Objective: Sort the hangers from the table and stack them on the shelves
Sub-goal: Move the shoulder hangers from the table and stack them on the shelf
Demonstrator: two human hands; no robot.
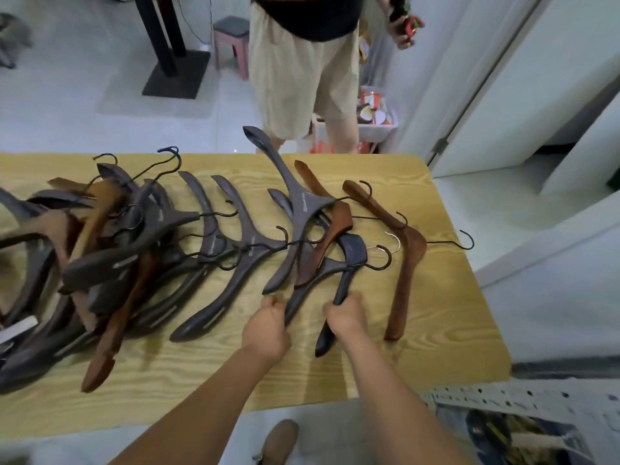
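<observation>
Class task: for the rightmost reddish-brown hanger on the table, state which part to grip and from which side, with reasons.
Probably the near arm of the reddish-brown hanger, approached from the near table edge. That arm points toward the person, lies flat on bare wood, uncovered, and is slim enough to grasp fully.

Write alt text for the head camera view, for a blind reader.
The left hand grips the arm of a grey hanger and the right hand the arm of a black hanger, over a light wooden table. More dark and brown hangers lie heaped to the left; another person in beige shorts stands beyond the table.
</observation>
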